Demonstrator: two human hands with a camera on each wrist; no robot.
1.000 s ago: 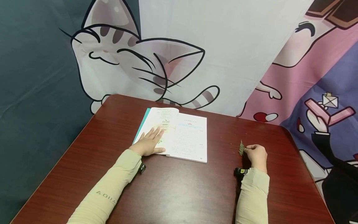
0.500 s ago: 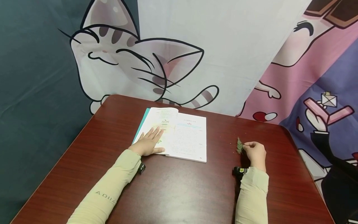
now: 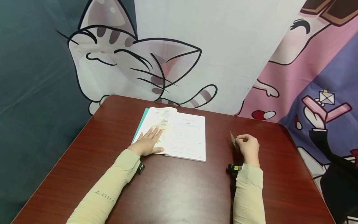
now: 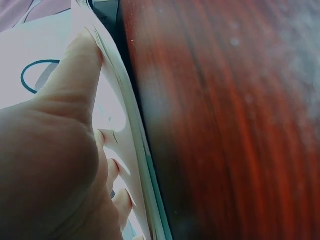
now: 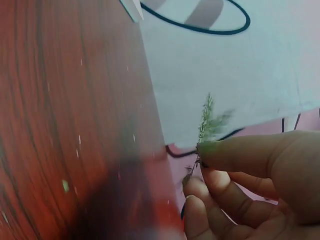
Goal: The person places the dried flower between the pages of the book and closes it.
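Observation:
An open book [image 3: 190, 137] with white printed pages and a teal cover edge lies near the middle of the table. My left hand [image 3: 146, 145] is spread flat across its left page, fingers apart; the left wrist view shows the thumb [image 4: 75, 70] along the page edge. Off to the book's right, my right hand [image 3: 248, 149] pinches a small green fern-like leaf sprig [image 3: 233, 139] between thumb and forefinger. In the right wrist view the feathery sprig [image 5: 206, 117] stands up from the fingertips, with its stem running down between them, raised off the table.
The dark red-brown wooden table [image 3: 179, 193] has tiny green and pale bits on it near the right hand, such as a green fleck [image 5: 65, 185]. A cloth backdrop [image 3: 232, 56] with cartoon figures hangs behind its far edge.
My right hand has lifted the sprig and shifted left toward the book and slightly away from me; the sprig has turned more edge-on. The left hand and book stay in place.

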